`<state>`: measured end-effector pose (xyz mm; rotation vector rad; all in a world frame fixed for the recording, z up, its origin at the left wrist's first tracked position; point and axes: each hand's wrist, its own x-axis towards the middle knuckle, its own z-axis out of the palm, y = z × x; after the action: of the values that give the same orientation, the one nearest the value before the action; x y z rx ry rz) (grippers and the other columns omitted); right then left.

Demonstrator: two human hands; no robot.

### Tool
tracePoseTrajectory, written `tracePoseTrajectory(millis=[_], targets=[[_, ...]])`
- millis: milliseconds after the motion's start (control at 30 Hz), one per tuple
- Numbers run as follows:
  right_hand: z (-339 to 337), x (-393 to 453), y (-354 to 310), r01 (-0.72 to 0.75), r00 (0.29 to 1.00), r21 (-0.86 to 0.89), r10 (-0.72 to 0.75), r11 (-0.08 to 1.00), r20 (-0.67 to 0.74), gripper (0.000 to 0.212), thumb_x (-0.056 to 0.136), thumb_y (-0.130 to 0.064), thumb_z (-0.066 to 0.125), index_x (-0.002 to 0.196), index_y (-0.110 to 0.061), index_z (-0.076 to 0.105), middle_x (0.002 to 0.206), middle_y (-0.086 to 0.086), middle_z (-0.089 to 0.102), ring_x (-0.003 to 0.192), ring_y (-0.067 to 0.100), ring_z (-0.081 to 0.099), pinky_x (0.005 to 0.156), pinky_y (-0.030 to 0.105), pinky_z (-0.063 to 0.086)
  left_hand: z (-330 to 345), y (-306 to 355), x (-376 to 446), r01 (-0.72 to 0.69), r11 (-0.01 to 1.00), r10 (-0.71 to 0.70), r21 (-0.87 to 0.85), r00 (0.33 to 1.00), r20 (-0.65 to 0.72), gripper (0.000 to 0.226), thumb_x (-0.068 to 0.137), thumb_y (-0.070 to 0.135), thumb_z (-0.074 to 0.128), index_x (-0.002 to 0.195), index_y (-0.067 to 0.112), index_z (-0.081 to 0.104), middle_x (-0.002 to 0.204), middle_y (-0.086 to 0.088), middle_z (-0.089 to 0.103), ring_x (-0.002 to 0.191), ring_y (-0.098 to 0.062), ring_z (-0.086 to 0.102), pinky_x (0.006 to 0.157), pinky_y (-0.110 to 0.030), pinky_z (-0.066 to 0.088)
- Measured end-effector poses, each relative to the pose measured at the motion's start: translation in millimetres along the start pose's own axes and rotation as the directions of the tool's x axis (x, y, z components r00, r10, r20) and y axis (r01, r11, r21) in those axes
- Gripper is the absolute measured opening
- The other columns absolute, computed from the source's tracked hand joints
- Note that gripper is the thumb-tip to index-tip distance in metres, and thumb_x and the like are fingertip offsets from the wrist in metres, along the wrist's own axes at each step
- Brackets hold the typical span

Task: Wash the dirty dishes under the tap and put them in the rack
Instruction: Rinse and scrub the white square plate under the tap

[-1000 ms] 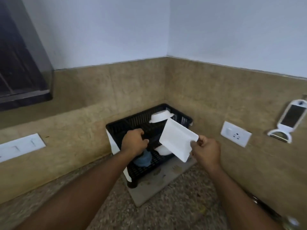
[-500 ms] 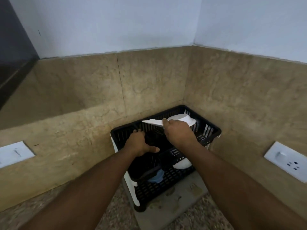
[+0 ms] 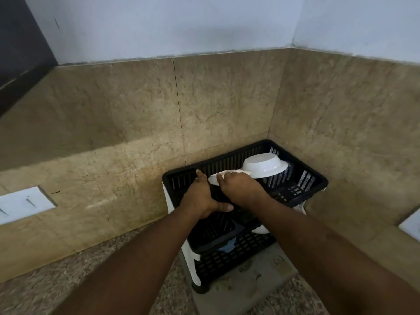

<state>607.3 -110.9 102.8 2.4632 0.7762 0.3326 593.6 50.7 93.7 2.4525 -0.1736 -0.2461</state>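
A black two-tier plastic rack [image 3: 314, 178] stands in the counter corner. My right hand [image 3: 241, 189] holds a white square plate [image 3: 214, 179] down inside the upper tier, and the hand covers most of the plate. My left hand [image 3: 201, 197] reaches into the same tier beside it, with a finger touching the plate's left edge. A white bowl [image 3: 264, 164] lies upside down at the back of the upper tier. In the lower tier I see a blue item [image 3: 228, 246] and part of another white dish [image 3: 262, 229].
The rack sits on a grey drain tray [image 3: 250, 289] on a speckled stone counter [image 3: 68, 289]. Tan tiled walls close in behind and to the right. A white switch plate [image 3: 22, 204] is on the left wall, a white socket plate [image 3: 411, 223] at the right edge.
The right hand carried the white plate from in front of the rack over the upper tier and lowered it inside. The left hand moved up to the plate. The camera came closer.
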Motion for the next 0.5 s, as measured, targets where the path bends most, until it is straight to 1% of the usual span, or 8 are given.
tracePoseTrajectory(millis=[67, 133, 233, 367, 433, 500], targets=[[-3.4, 1.4, -2.3, -0.022, 1.0, 0.117, 0.02, 0.993, 0.014, 0.041, 0.099, -0.01, 0.047, 0.138, 0.0, 0.048, 0.121, 0.018, 0.063, 0.103, 0.031, 0.067, 0.073, 0.039, 0.052, -0.4, 0.8, 0.6, -0.005, 1.0, 0.005, 0.016, 1.0, 0.0, 0.164, 0.048, 0.067, 0.094, 0.163, 0.007, -0.007, 0.17, -0.009, 0.021, 0.153, -0.026, 0.031, 0.118, -0.04, 0.039], [-0.7, 2.1, -2.1, -0.083, 0.996, 0.229, 0.078, 0.97, 0.03, 0.038, 0.097, -0.009, 0.05, 0.134, -0.005, 0.052, 0.12, 0.016, 0.064, 0.104, 0.03, 0.066, 0.075, 0.038, 0.051, -0.7, 0.8, 1.4, 0.0, 1.0, 0.0, 0.024, 1.0, -0.001, 0.164, 0.049, 0.068, 0.093, 0.163, 0.007, -0.008, 0.17, -0.008, 0.019, 0.153, -0.025, 0.029, 0.119, -0.04, 0.039], [12.1, 0.5, 4.0, -0.169, 0.986, 0.336, 0.152, 0.927, 0.075, 0.037, 0.097, -0.014, 0.054, 0.133, -0.008, 0.055, 0.122, 0.013, 0.06, 0.103, 0.03, 0.064, 0.074, 0.038, 0.048, 0.1, 0.3, 1.2, 0.001, 1.0, -0.001, 0.031, 1.0, -0.002, 0.163, 0.051, 0.068, 0.092, 0.162, 0.006, -0.009, 0.171, -0.007, 0.017, 0.155, -0.025, 0.026, 0.121, -0.039, 0.036], [24.8, -5.0, 7.4, -0.241, 0.969, 0.46, 0.236, 0.855, 0.069, 0.033, 0.095, -0.02, 0.058, 0.126, -0.01, 0.06, 0.116, 0.013, 0.057, 0.095, 0.032, 0.064, 0.076, 0.04, 0.052, -0.1, 0.0, 0.8, 0.003, 0.999, -0.002, 0.054, 1.0, -0.001, 0.16, 0.053, 0.069, 0.09, 0.163, 0.007, -0.008, 0.172, -0.007, 0.012, 0.156, -0.026, 0.024, 0.121, -0.038, 0.034], [28.8, -5.7, 7.7, -0.25, 0.964, 0.513, 0.262, 0.821, 0.051, 0.029, 0.094, -0.02, 0.059, 0.12, -0.01, 0.065, 0.114, 0.013, 0.059, 0.095, 0.031, 0.065, 0.077, 0.036, 0.051, 0.9, -0.6, 0.5, 0.01, 0.998, -0.011, 0.062, 1.0, 0.003, 0.159, 0.054, 0.07, 0.09, 0.163, 0.009, -0.007, 0.173, -0.007, 0.008, 0.156, -0.026, 0.023, 0.121, -0.039, 0.034], [29.8, -10.3, 7.2, -0.268, 0.954, 0.601, 0.295, 0.753, 0.056, 0.026, 0.093, -0.017, 0.06, 0.117, -0.009, 0.069, 0.113, 0.013, 0.062, 0.098, 0.03, 0.064, 0.078, 0.029, 0.046, 1.2, 0.8, -1.9, 0.017, 0.998, -0.018, 0.065, 1.0, 0.01, 0.157, 0.055, 0.071, 0.089, 0.164, 0.011, -0.007, 0.173, -0.009, 0.007, 0.156, -0.028, 0.023, 0.121, -0.041, 0.034]])
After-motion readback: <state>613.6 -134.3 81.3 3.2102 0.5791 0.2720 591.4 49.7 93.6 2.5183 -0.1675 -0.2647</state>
